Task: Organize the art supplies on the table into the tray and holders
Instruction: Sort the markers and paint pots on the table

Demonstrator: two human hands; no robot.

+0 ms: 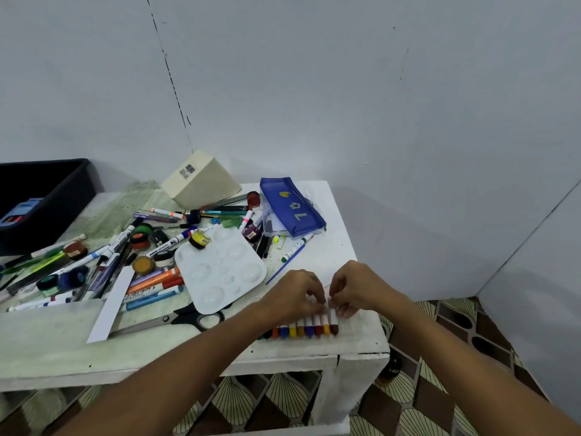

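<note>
A row of several colour markers (306, 328) lies side by side near the front right edge of the white table (188, 350). My left hand (292, 292) has its curled fingers on the upper ends of the row. Just to the right, my right hand (353, 286) pinches the top of the rightmost markers. A white paint palette (220, 272) lies left of my hands. A blue pencil pouch (290, 209) sits behind them. Loose markers, pens and small paint pots (143, 265) are piled across the left half.
Black-handled scissors (188, 317) lie at the front of the pile beside a white paper strip (111, 305). A cream block holder (201, 180) stands at the back. A black tray (41, 199) sits at far left. The table's right edge drops to patterned floor.
</note>
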